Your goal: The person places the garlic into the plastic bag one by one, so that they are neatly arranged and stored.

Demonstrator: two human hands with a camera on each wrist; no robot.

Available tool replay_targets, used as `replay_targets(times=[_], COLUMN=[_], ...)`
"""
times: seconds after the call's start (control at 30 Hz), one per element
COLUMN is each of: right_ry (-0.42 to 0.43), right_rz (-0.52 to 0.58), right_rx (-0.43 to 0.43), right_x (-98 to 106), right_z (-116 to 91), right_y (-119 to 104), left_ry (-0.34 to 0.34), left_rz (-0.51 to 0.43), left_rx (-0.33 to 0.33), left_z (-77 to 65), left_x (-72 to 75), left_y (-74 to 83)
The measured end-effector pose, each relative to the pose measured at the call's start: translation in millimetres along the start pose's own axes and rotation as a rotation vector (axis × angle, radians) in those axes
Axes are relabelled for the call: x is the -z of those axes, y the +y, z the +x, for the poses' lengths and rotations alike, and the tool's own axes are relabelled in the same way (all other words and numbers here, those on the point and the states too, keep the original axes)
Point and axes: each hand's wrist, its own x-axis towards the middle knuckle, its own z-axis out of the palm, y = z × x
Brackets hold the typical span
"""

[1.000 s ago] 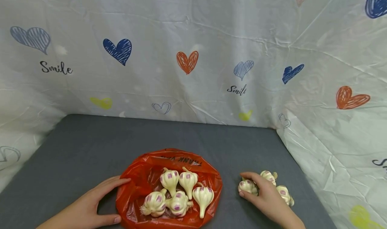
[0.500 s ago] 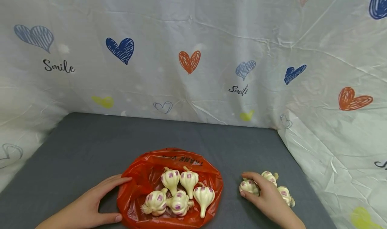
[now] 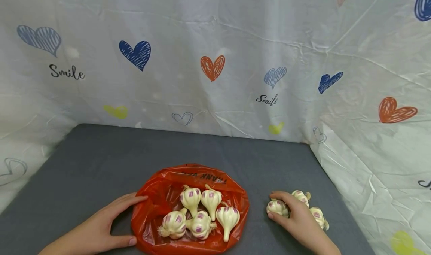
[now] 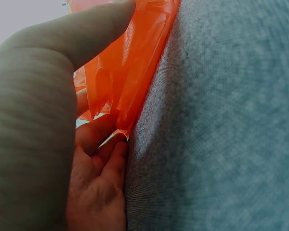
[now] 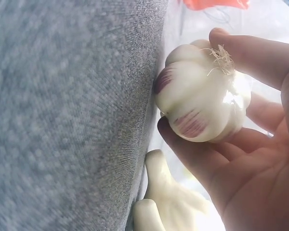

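Note:
A red plastic bag (image 3: pixel 161 180) lies spread wide on the table in the head view, printed with black letters and holding several white garlic bulbs (image 3: pixel 228 219) with purple streaks. Beside its left edge is my left hand (image 3: pixel 97 225), thumb and index finger spread apart and touching the plastic. Over on the right, my right hand (image 3: pixel 299 219) grips one garlic bulb (image 5: pixel 202 96) between thumb and fingers, low against the cloth; its dry roots face the thumb in the right wrist view. Two more bulbs, a farther one (image 3: pixel 300 197) and a nearer one (image 3: pixel 318 216), sit just past that hand.
Dark grey cloth (image 3: pixel 188 146) covers the table. A pale sheet (image 3: pixel 168 60) printed with hearts and "Smile" hangs behind it and along both sides.
The head view has shifted slightly. Both hands, the bag and the garlic bulbs keep their places relative to one another.

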Motion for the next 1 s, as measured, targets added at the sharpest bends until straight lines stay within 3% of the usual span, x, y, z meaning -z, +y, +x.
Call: replay_targets(times=[0.37,1.0], right_ry=[0.032,0.068], right_rz=[0.028,0.004], right_rx=[0.033,-0.045], right_x=[3.3,10.1], right_z=[0.5,2.5], right_y=[-0.8,-9.3], left_ry=[0.002,0.001], left_rz=[-0.010,-0.029], left_rx=[-0.007,-0.017], left_z=[0.6,-1.0], left_x=[0.4,-0.9], left_y=[1.8,-0.3])
